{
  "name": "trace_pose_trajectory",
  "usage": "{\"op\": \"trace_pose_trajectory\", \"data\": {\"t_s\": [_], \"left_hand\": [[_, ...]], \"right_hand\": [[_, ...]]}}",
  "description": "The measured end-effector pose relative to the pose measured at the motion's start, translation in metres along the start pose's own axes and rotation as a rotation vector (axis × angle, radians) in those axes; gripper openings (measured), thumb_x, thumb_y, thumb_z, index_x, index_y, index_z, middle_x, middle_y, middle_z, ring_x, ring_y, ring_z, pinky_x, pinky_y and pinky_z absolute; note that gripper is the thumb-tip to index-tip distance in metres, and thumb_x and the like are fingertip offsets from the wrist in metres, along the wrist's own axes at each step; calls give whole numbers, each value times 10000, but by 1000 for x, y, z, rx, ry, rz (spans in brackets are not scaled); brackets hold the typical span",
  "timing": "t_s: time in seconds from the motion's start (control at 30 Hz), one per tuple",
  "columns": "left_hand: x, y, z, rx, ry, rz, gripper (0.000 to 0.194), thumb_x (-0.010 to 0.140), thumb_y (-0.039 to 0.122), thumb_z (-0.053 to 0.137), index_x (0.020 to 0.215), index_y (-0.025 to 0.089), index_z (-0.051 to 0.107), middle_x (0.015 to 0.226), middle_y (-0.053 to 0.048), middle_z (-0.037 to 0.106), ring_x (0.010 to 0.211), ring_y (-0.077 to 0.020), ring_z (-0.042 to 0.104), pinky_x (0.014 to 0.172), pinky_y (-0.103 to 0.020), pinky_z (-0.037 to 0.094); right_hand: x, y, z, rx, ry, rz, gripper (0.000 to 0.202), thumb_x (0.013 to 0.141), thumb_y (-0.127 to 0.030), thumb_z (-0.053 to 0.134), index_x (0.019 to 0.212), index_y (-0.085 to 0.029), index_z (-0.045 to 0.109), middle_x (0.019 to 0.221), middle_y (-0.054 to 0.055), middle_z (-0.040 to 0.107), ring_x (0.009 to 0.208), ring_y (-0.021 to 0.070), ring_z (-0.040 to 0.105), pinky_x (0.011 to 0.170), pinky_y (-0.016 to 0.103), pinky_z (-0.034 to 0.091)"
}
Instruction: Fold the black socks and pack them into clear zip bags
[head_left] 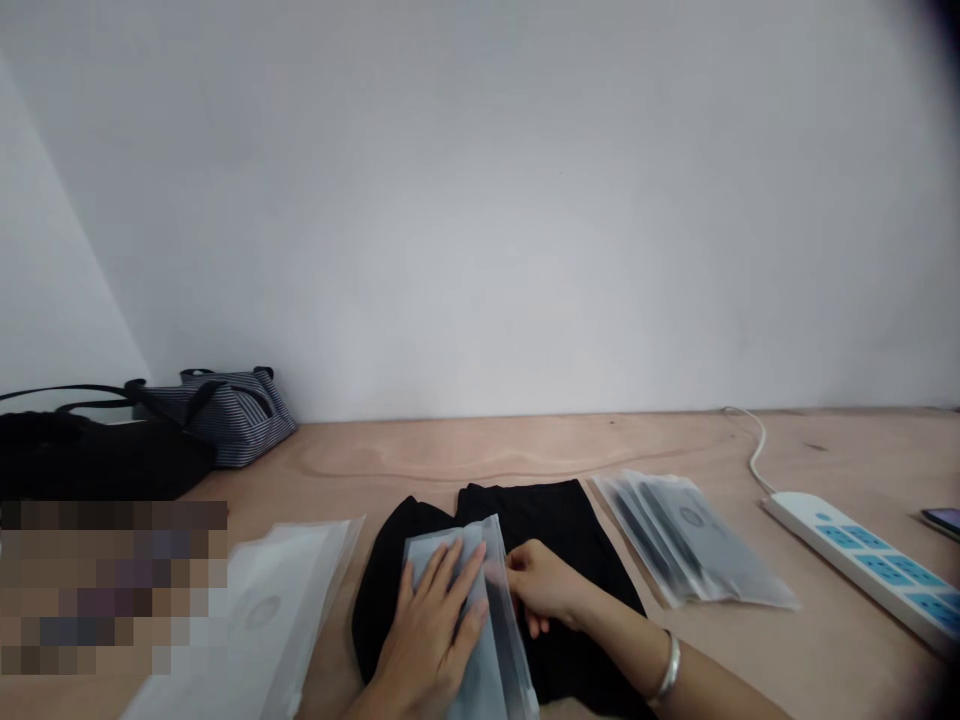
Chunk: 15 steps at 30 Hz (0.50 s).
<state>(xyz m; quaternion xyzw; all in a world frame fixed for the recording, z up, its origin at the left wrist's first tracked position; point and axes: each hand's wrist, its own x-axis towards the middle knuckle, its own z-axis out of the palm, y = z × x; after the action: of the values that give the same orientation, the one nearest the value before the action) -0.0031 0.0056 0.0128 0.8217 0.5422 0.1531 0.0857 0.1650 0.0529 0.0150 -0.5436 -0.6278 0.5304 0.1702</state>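
Note:
A frosted plastic bag (487, 665) with something grey-blue and a dark strip inside lies over black cloth (555, 510). My left hand (435, 625) rests flat on the bag with its fingers spread. At the bag's right edge, the fingers of my right hand (541, 588) are bent and pinched together on the plastic; a silver bangle circles that wrist. To the left lies a stack of pale frosted bags (259, 610). On the right, several frosted bags with dark contents (694, 535) overlap in a fanned pile.
A white power strip (862, 560) with blue sockets and a cable lies at the right, near a phone (941, 520). A striped bag (240, 415) and a black bag (97, 455) stand at the back left. A pixelated patch hides the left front.

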Motion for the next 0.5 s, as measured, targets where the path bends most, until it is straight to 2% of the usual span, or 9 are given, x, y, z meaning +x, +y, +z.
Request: {"op": "trace_pose_trajectory", "data": {"t_s": [0.1, 0.2, 0.27, 0.37, 0.5], "left_hand": [[-1, -2, 2, -28, 49, 7, 450, 912, 403, 232, 1353, 324, 187, 1409, 16, 275, 1285, -233, 225, 1033, -539, 148], [-2, -3, 3, -13, 71, -15, 448, 906, 416, 256, 1343, 328, 222, 1395, 9, 309, 1279, -252, 236, 1021, -578, 101], [-1, -4, 5, 12, 78, -58, 450, 899, 436, 268, 1338, 343, 229, 1392, 10, 315, 1281, -266, 224, 1008, -602, 67], [0, -3, 7, 45, 42, -113, 486, 882, 490, 274, 1341, 343, 214, 1407, -8, 283, 1289, -281, 196, 998, -604, 64], [1, 0, 8, 80, -38, -128, 567, 844, 582, 261, 1344, 316, 228, 1422, -50, 240, 1299, -298, 149, 995, -596, 63]], "right_hand": [[10, -10, 9, -66, 83, -53, 216, 718, -339, 525, 614, -151, 555, 497, -11, 548, 360, 98, 490, 330, 181, 347], [13, -12, 11, -131, 190, -133, 103, 640, -253, 600, 662, -152, 605, 643, 5, 622, 583, 148, 586, 482, 189, 412], [11, -8, 8, -174, 263, -156, 94, 627, -224, 603, 685, -150, 613, 691, 18, 640, 687, 182, 596, 555, 206, 422], [6, 2, -5, -241, 403, -158, 129, 669, -212, 547, 759, -139, 604, 764, 54, 645, 754, 201, 587, 632, 245, 421], [-1, 21, -39, -316, 564, -125, 240, 752, -208, 451, 951, -119, 551, 887, 91, 631, 824, 193, 578, 697, 265, 413]]}}
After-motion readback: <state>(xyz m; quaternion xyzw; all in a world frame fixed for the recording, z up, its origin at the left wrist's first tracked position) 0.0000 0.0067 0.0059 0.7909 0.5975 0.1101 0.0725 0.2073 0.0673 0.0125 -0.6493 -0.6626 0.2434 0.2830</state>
